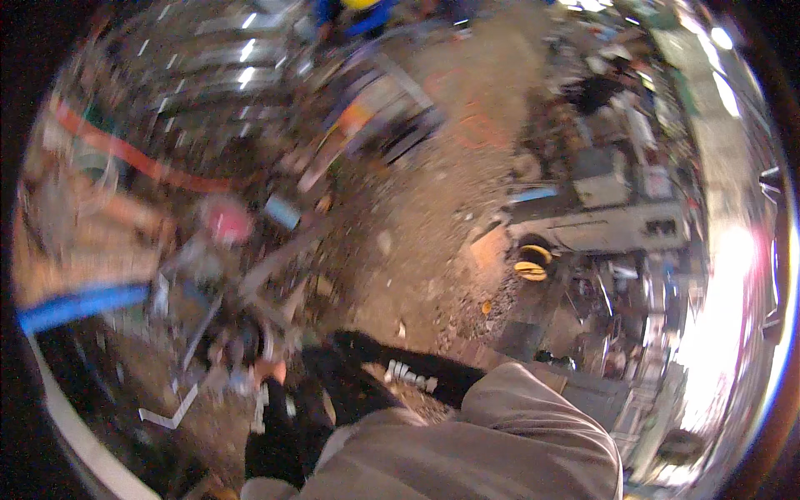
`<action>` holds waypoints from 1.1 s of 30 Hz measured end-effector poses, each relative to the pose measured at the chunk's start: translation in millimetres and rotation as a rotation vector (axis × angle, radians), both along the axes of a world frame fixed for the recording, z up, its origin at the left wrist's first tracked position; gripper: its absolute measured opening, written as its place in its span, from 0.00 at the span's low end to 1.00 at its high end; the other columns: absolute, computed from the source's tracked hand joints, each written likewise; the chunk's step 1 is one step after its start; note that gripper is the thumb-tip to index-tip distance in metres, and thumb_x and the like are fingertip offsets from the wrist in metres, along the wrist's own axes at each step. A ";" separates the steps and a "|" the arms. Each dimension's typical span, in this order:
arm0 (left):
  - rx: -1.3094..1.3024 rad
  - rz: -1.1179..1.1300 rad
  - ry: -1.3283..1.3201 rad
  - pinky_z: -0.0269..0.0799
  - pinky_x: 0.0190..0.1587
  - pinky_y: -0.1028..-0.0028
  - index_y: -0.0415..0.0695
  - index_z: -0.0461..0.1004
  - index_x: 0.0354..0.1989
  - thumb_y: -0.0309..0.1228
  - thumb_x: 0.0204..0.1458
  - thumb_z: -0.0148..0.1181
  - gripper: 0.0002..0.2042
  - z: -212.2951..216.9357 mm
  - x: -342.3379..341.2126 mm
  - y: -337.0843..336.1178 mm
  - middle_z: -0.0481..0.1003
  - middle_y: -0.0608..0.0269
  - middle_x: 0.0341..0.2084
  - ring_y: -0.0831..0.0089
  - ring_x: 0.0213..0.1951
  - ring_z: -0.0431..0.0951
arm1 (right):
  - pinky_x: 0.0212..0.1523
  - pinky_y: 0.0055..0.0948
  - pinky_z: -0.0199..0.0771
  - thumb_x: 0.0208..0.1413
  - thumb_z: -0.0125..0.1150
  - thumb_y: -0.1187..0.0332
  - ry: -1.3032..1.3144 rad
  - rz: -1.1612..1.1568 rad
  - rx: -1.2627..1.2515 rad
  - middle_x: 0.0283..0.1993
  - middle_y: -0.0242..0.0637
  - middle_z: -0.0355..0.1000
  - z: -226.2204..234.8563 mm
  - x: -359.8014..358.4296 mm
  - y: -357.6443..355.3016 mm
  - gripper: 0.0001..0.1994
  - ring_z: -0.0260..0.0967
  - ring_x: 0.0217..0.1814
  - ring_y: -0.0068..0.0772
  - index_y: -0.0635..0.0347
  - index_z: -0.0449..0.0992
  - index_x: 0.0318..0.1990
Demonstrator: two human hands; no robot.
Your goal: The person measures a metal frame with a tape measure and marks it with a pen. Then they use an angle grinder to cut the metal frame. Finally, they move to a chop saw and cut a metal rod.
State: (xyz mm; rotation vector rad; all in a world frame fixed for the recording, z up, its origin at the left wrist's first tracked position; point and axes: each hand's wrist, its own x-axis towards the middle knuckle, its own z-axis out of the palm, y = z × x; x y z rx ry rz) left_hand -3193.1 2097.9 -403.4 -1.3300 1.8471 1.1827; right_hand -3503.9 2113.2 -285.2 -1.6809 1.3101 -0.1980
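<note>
Motion smears the picture. My left arm, in a black sleeve with pale marks, comes up from the lower edge. At its end my left hand (271,369) is a small blurred patch, its fingers not distinct. My right arm, in a black sleeve (429,375), crosses in front of my body toward the left. The right hand (313,340) is dark and blurred at the sleeve's end, close to the left one. Beside both hands lies a dark, rounded metal-looking thing (250,333) among clutter. Whether either hand touches or holds it, I cannot tell.
Metal bars (250,75) lie stacked at the far left. A blue bar (92,307) and a red hose-like strip (142,158) are nearer. A person in blue (354,21) is at the top. Yellow round pieces (532,262) and a long grey cabinet-like box (608,229) stand right of the dirt floor (417,233).
</note>
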 end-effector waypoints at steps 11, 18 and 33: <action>-0.043 -0.463 -0.122 0.79 0.49 0.58 0.47 0.83 0.43 0.49 0.44 0.70 0.22 -35.4 36.8 -48.7 0.82 0.51 0.42 0.56 0.45 0.83 | 0.53 0.46 0.73 0.71 0.42 0.57 0.205 -0.462 -0.015 0.48 0.52 0.77 -9.9 -111.2 143.0 0.21 0.75 0.51 0.52 0.61 0.75 0.56; -0.159 -0.671 -0.026 0.81 0.46 0.58 0.46 0.83 0.40 0.48 0.31 0.78 0.27 -47.4 28.7 -56.7 0.82 0.55 0.39 0.57 0.43 0.82 | 0.35 0.35 0.76 0.70 0.47 0.59 0.322 -0.783 0.279 0.37 0.44 0.77 7.5 -122.9 280.7 0.17 0.76 0.38 0.33 0.59 0.72 0.58; -0.137 -0.849 -0.090 0.77 0.55 0.56 0.47 0.79 0.54 0.48 0.38 0.76 0.32 -42.5 13.5 -83.4 0.77 0.55 0.54 0.55 0.56 0.77 | 0.30 0.40 0.75 0.66 0.38 0.36 -0.069 -1.130 -0.063 0.25 0.41 0.75 43.5 31.2 298.8 0.35 0.72 0.24 0.33 0.60 0.81 0.45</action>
